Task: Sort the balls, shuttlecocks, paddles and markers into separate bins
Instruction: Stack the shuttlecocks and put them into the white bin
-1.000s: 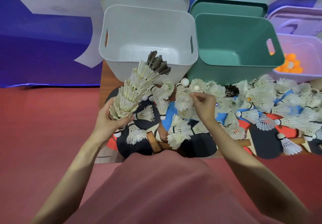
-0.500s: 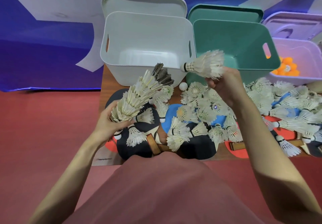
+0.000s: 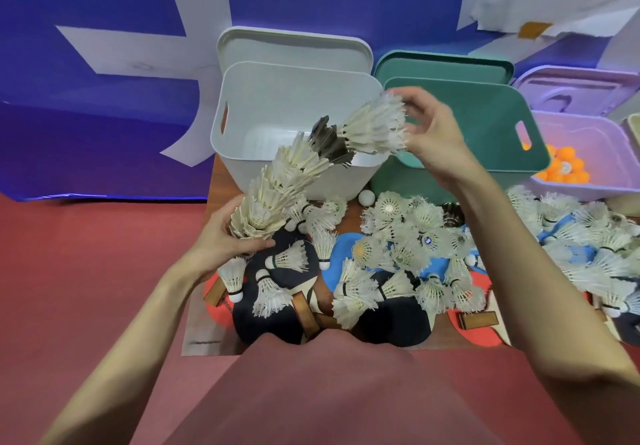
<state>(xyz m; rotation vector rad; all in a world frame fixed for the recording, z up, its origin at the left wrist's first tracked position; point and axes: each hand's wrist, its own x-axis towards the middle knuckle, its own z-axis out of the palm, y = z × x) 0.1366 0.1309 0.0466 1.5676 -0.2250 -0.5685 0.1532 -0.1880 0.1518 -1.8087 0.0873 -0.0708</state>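
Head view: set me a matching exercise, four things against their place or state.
Things:
1. white bin
2. purple bin
3. shuttlecock stack
4. paddles

States:
A. holds orange balls
B. lying under loose shuttlecocks
C. held in the left hand
D. no items visible inside

Pairs: 1-D, 2-A, 3-C, 4-B

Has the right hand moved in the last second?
Yes. The right hand rose from the pile to the green bin, carrying a shuttlecock toward the stack.
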